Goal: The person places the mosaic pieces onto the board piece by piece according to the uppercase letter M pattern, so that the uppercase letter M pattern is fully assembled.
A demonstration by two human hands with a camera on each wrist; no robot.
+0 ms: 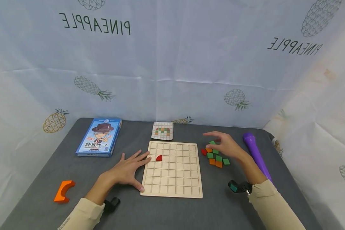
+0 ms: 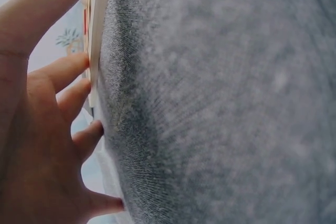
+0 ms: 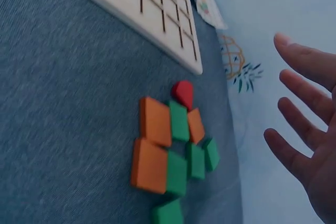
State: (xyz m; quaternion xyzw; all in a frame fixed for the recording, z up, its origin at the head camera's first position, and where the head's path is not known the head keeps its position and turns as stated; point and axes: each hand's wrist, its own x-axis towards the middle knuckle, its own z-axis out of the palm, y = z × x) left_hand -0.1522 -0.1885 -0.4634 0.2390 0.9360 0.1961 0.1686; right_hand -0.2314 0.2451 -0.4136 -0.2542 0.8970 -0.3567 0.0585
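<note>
A person's left hand (image 1: 127, 171) is bracing a pale wooden square grid board (image 1: 175, 183) while the right hand (image 1: 225, 145) is hovering over small coloured blocks.

The left fingers are spreading wide along the board's left edge, the thumb touching its lower corner; the right fingers are reaching out loosely apart, gripping nothing. A red quarter-circle piece (image 1: 159, 158) is lying on the grid near its upper left, while green blocks (image 1: 218, 158) and orange blocks (image 1: 212, 162) are clustering right of the board. In the head view, the right hand is partly hiding that cluster; both wrist views are cutting off part of their hands.
</note>
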